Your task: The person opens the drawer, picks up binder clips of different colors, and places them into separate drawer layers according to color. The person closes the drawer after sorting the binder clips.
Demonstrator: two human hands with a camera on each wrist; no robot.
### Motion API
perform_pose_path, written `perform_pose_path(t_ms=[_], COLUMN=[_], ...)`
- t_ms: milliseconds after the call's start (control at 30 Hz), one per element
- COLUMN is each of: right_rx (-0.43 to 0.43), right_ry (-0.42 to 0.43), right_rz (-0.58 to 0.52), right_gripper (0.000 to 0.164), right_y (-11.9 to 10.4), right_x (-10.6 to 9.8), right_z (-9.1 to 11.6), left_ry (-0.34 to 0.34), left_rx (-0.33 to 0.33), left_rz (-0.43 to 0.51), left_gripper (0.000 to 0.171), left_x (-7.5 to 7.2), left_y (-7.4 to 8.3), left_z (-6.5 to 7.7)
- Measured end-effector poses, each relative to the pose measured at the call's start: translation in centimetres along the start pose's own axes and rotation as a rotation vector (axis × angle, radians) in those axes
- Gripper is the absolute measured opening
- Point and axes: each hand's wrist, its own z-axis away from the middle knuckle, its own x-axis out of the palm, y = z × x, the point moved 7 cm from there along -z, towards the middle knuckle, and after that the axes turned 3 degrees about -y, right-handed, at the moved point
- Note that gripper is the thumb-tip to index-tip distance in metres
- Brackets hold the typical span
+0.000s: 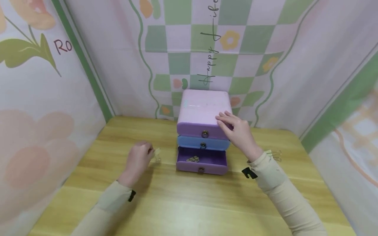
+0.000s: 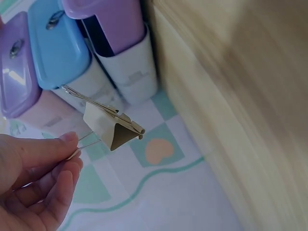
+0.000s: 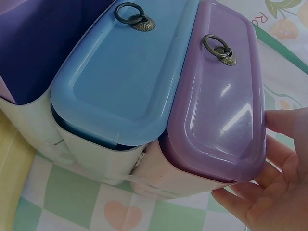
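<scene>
My left hand [image 1: 138,160] is over the table, left of a small three-drawer unit [image 1: 203,105]. Its thumb and fingers pinch a wire handle of a pale yellow binder clip [image 2: 102,126], whose body points away from the hand in the left wrist view. My right hand [image 1: 238,131] rests on the unit's pink top at the right front edge, fingers fairly straight. The purple bottom drawer [image 1: 184,167] is pulled out, with gold-toned binder clips [image 1: 193,159] inside. Above it are the blue middle drawer [image 1: 189,142] and the purple top drawer [image 3: 216,110], each with a ring pull.
On the wooden table [image 1: 189,200], another binder clip [image 1: 277,155] lies to the right, partly behind my right forearm. A curtain with green checks [image 1: 183,62] hangs right behind the unit, and printed fabric [image 1: 44,131] closes off the left side.
</scene>
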Motion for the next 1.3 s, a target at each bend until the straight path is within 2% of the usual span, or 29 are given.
perform_pose_path(t_ms=[567, 733, 1033, 1300], right_rx=[-0.005, -0.005, -0.015, -0.012], right_ry=[0.004, 0.006, 0.017, 0.016], right_rz=[-0.021, -0.019, -0.014, -0.016], right_gripper=[0.026, 0.027, 0.026, 0.027], right_y=[-0.1, -0.2, -0.4, -0.2], right_x=[0.0, -0.1, -0.2, -0.1], right_z=[-0.1, 0.0, 0.0, 0.1], left_ry=[0.048, 0.055, 0.02, 0.026], left_rx=[0.186, 0.213, 0.236, 0.301], left_rz=[0.074, 0.076, 0.068, 0.055], left_gripper=[0.005, 0.004, 0.009, 0.007], left_x=[1.4, 2.4, 4.3, 5.3], left_y=[5.2, 6.3, 7.9, 9.7], left_z=[-1.9, -2.5, -3.2, -3.6])
